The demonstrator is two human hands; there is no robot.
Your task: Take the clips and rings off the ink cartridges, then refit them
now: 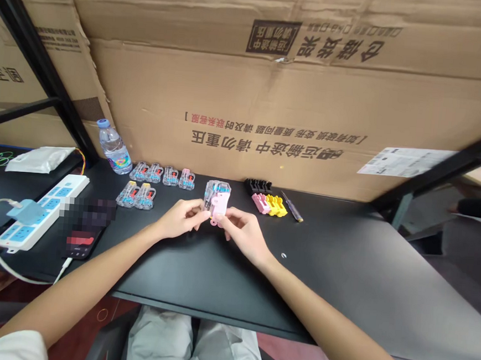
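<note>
In my head view, both my hands are busy with one small assembly, held up over the middle of the desk (199,276). My left hand (179,218) grips the lower left edge of the clear case (218,187), thumb towards me; my right hand (246,235) pinches the pink piece (221,202) at its lower right. The pink piece lies across the front of the case; I can't tell whether it is seated.

To handle this well, I'd judge, the left grip should steady the case while the right thumb presses lightly and evenly, keeping the edges square. Forcing one corner could crack the thin-looking plastic. My fingertips hide the lower edge, so a slight tilt would help me check the fit.

The screwdriver (291,207) lies to the right, beside the yellow parts (277,205), within easy reach should gentle prying be needed. The finished-looking cases (144,196) sit well apart on the left.
</note>
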